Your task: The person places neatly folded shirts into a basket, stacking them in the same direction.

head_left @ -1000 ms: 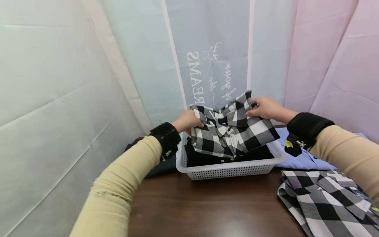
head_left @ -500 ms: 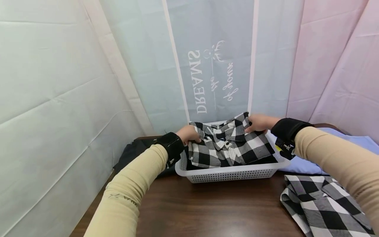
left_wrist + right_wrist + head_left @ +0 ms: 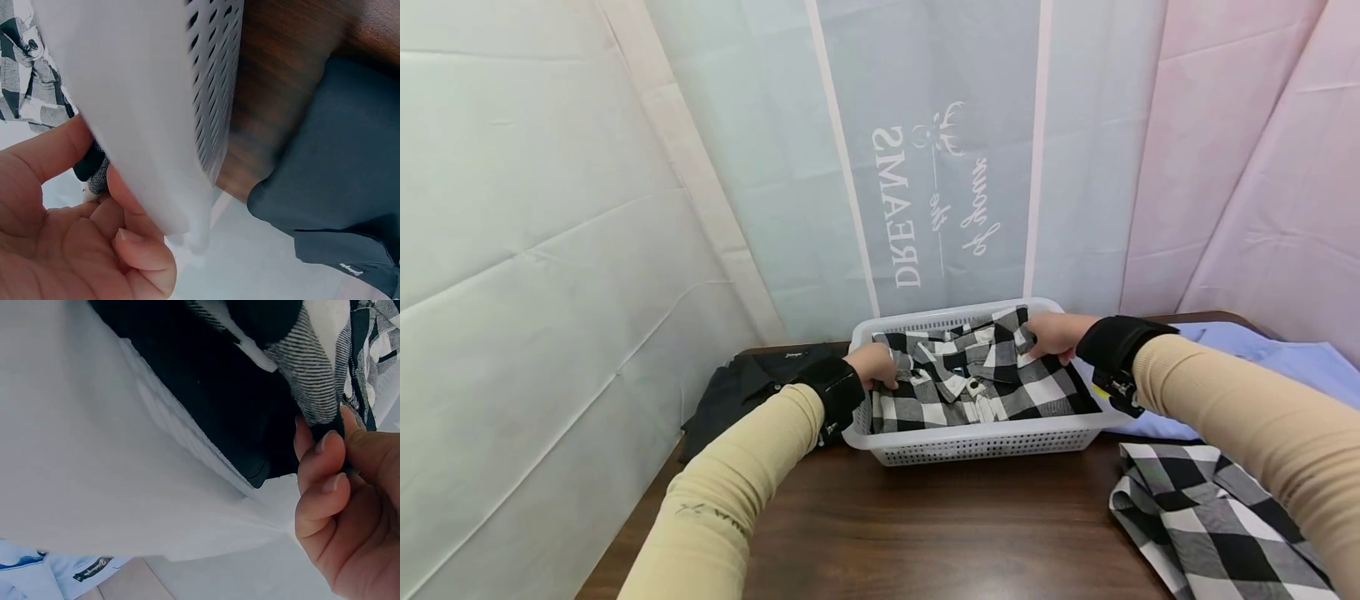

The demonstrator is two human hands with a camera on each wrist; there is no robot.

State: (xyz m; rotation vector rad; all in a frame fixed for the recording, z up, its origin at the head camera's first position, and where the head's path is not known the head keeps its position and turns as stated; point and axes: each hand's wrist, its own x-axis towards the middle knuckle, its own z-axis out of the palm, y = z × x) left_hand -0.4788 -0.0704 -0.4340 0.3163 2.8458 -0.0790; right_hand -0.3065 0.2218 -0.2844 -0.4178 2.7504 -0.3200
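Note:
A folded black-and-white checked shirt (image 3: 955, 375) lies in the white plastic basket (image 3: 985, 442), collar and buttons facing up. My left hand (image 3: 874, 364) pinches its left side between thumb and curled fingers, just inside the basket's left end. At the opposite side my right hand (image 3: 1051, 335) pinches the checked cloth by its edge. In the right wrist view, a black garment (image 3: 212, 394) shows beneath the checked shirt, beside the basket wall. The left wrist view has my left thumb and fingers (image 3: 147, 253) close against the basket rim.
Left of the basket lies a folded black shirt (image 3: 730, 396). A light blue shirt (image 3: 1277, 358) sits to the right, and another folded checked shirt (image 3: 1217, 517) is at the front right of the brown table (image 3: 925, 533). A printed curtain (image 3: 940, 167) hangs behind.
Both hands have lowered the checked shirt from above the basket down into it, over the black garment. The basket's far rim now shows.

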